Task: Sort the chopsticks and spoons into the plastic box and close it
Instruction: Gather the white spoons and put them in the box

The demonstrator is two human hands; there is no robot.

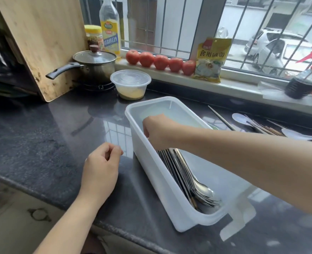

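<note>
Left hand (101, 166) idles loose-curled, empty, beside plastic box (162, 182) while right hand (158, 132) clamps chopsticks (171, 167) w/ spoons (203, 189) inside, prob. lining them up; more utensils (267, 128) wait beyond right forearm.

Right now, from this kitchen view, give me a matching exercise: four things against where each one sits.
Things:
1. tomatoes
2. metal spoons
3. saucepan
4. left hand

Places:
A. inside the white plastic box
B. over the dark countertop, beside the box
C. in a row on the windowsill
D. in front of the leaning cutting board

Pairs: 1-C, 2-A, 3-D, 4-B
</note>
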